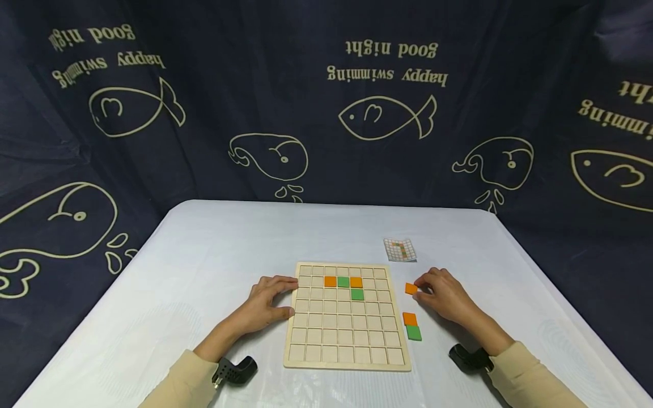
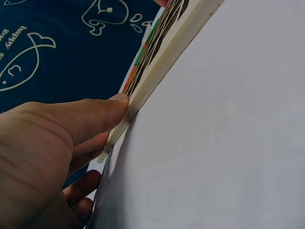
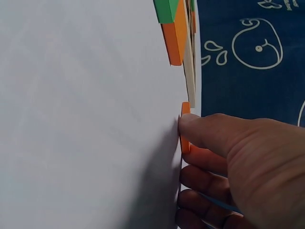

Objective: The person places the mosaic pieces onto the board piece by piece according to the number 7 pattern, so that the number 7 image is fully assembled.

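A wooden grid board [image 1: 336, 307] lies flat on the table, with two orange tiles and two green tiles set in its upper cells. My left hand [image 1: 265, 303] rests against the board's left edge, thumb and fingers spread apart along it. In the left wrist view the thumb [image 2: 102, 112] touches the board's side. To the right of the board, my right hand [image 1: 446, 294] pinches an orange square tile [image 1: 410, 288] between thumb and fingers. The right wrist view has this tile [image 3: 185, 106] low at the tabletop, its middle partly behind the thumb.
Another orange tile [image 1: 410, 319] and a green tile [image 1: 414, 332] lie touching, beside the board's right edge. Beyond the board's upper right corner is a small card with a coloured grid pattern [image 1: 400, 250]. A dark printed curtain [image 1: 316, 85] hangs behind the white table [image 1: 229, 238].
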`<action>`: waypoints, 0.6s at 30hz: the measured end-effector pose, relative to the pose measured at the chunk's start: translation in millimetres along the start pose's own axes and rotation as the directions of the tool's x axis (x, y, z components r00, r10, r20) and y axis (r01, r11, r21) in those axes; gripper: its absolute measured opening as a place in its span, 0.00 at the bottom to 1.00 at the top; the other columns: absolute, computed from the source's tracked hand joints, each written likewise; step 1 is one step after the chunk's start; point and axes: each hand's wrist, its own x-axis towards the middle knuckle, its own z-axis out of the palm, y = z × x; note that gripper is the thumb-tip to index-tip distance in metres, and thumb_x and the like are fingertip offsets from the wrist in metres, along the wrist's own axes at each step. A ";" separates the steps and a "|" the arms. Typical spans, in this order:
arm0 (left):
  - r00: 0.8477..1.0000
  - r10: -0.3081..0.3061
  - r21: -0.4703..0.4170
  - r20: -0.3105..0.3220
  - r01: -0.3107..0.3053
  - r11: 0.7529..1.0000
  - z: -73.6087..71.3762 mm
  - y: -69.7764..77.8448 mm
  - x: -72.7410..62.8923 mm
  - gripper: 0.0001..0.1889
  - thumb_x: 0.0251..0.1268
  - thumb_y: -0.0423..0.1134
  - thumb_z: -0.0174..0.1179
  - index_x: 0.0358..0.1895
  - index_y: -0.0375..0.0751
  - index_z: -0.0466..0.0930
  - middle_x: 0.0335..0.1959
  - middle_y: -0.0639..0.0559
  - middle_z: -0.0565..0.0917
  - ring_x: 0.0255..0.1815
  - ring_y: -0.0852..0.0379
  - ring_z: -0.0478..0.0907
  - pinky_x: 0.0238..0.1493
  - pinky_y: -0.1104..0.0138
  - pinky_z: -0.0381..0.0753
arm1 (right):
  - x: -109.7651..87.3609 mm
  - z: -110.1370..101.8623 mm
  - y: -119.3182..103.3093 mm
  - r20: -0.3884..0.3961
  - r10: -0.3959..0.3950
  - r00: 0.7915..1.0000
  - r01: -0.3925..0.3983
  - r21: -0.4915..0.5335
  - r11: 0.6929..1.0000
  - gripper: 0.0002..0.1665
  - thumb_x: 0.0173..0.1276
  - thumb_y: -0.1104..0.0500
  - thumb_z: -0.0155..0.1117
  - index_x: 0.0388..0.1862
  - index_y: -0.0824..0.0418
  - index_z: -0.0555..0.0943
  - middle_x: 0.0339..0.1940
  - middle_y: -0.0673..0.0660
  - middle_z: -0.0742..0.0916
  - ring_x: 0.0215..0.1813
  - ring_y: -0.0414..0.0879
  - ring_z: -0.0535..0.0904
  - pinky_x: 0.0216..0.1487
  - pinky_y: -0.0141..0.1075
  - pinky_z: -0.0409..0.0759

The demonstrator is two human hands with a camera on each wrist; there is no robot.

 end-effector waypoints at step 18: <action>1.000 0.003 -0.010 0.009 -0.002 1.000 -1.3 0.4 -0.3 0.27 0.54 0.41 0.67 0.60 0.44 0.75 0.66 0.54 0.71 0.60 0.51 0.61 0.56 0.55 0.54 | -2.6 -4.9 -7.2 -0.011 0.006 1.000 -0.006 0.038 0.999 0.11 0.54 0.57 0.71 0.36 0.59 0.84 0.33 0.50 0.80 0.39 0.44 0.70 0.39 0.39 0.70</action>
